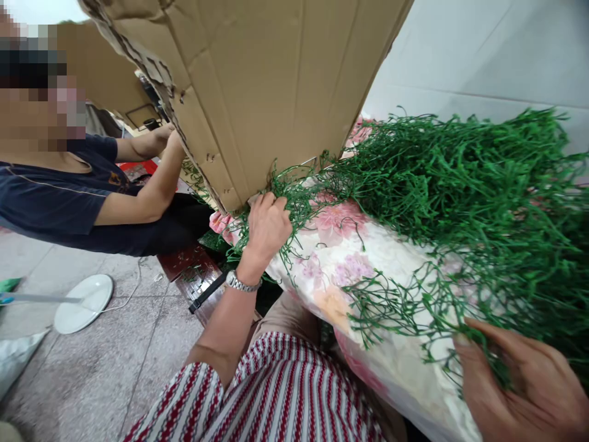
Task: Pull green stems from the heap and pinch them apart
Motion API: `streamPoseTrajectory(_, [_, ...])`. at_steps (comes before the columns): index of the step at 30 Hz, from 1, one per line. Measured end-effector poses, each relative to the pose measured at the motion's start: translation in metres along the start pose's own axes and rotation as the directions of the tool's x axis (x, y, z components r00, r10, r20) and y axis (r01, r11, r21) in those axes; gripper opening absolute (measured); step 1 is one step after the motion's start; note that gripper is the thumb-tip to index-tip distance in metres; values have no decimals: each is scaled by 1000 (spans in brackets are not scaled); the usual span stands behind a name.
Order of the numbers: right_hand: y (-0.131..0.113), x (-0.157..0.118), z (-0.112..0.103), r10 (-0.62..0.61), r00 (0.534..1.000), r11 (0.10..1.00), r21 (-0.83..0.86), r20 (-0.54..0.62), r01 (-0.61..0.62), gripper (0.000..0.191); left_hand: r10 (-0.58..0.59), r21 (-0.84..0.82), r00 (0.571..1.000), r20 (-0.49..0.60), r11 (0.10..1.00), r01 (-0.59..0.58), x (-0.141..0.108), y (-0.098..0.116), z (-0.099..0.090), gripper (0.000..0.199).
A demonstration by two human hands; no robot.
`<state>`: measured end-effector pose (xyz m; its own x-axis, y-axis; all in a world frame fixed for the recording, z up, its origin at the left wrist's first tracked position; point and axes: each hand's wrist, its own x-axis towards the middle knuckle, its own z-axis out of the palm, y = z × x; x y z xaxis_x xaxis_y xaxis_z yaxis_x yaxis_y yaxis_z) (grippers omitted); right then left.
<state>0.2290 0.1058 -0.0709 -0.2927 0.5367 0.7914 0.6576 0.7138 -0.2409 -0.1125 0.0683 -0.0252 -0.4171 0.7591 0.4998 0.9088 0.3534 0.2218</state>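
Note:
My left hand [269,226], with a metal watch on its wrist, is closed at the lower edge of a tall cardboard sheet [267,80]. Green artificial sprigs [299,196] surround its fingers; exactly what they pinch is hidden. At the lower right, my right hand [519,380] has its thumb and fingers closed on green plastic sprigs [391,301], whose thin stems spread leftward over a floral cloth [340,245]. A large heap of the same green sprigs [460,178] lies on the cloth at the right.
A person in a dark shirt [50,196] sits at the left, hands partly behind the cardboard. A reddish-brown wooden bench [184,264] stands between us. On the tiled floor [133,350] is a round white base [87,301]. A pale wall [478,55] rises behind the heap.

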Motion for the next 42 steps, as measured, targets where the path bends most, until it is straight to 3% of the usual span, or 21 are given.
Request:
streamPoseTrajectory(3, [-7, 5, -5, 26, 1000, 999, -42, -2, -26, 40, 37, -107, 993, -112, 993, -49, -13, 14, -28, 24])
streamPoseTrajectory(5, [-18, 11, -11, 61, 998, 997, -47, -9, -61, 38, 69, -268, 976, -207, 955, -124, -26, 33, -44, 22])
streamPoseTrajectory(6, [-25, 14, -14, 61, 998, 997, -35, -20, -62, 36, 94, -401, 970, -225, 898, -181, -32, 44, -48, 20])
streamPoseTrajectory(8, [-40, 20, -18, 47, 999, 999, -11, -25, -48, 35, 199, -695, 975, -100, 687, -212, -45, 69, -47, 17])
streamPoseTrajectory(9, [-46, 22, -19, 28, 1000, 1000, -4, -13, -28, 33, 252, -808, 968, 10, 572, -140, -51, 81, -42, 16])
streamPoseTrajectory(11, [-55, 23, -16, -59, 998, 998, 26, 33, 58, 33, 322, -928, 912, 253, 346, 135, -62, 103, -25, 18])
streamPoseTrajectory(14, [-60, 14, -8, -180, 975, 982, 79, 133, 170, 31, 294, -852, 811, 506, 25, 523, -74, 124, 3, 19])
streamPoseTrajectory(16, [-61, 6, -3, -209, 954, 976, 112, 214, 189, 28, 202, -784, 791, 577, -134, 606, -81, 129, 15, 16])
streamPoseTrajectory(19, [-64, -2, 1, -214, 926, 975, 132, 310, 180, 25, 150, -723, 757, 636, -226, 653, -88, 129, 21, 16])
streamPoseTrajectory(22, [-70, -2, -4, -193, 892, 977, 162, 410, 137, 27, 141, -716, 750, 646, -228, 660, -93, 127, 21, 18])
streamPoseTrajectory(24, [-72, 1, -11, -186, 850, 974, 203, 493, 96, 31, 99, -761, 786, 610, -202, 616, -94, 126, 22, 16])
streamPoseTrajectory(26, [-71, 3, -21, -215, 838, 955, 288, 501, 72, 36, 96, -826, 839, 535, -148, 543, -92, 124, 24, 12])
streamPoseTrajectory(28, [-68, 5, -32, -205, 894, 926, 376, 398, 44, 36, 139, -895, 892, 430, -66, 442, -89, 122, 25, 8])
streamPoseTrajectory(30, [-63, 10, -42, -99, 964, 921, 390, 246, -5, 28, 196, -941, 921, 338, 32, 338, -86, 123, 22, 3])
streamPoseTrajectory(32, [-58, 20, -50, 12, 992, 953, 300, 127, -50, 31, 276, -960, 922, 271, 140, 241, -82, 128, 15, 2])
streamPoseTrajectory(34, [-53, 34, -55, 11, 996, 980, 196, 88, -28, 37, 378, -964, 899, 223, 220, 147, -78, 136, 7, 8])
streamPoseTrajectory(36, [-50, 48, -57, -50, 987, 989, 142, 152, 28, 41, 478, -969, 862, 170, 241, 57, -76, 144, -1, 13])
streamPoseTrajectory(39, [-45, 59, -58, -98, 955, 989, 137, 280, 62, 25, 579, -973, 809, 100, 226, -42, -73, 155, -9, 17])
streamPoseTrajectory(42, [-39, 55, -60, -44, 962, 990, 140, 269, 6, 7, 503, -943, 864, 35, 303, -138, -74, 158, -15, 20])
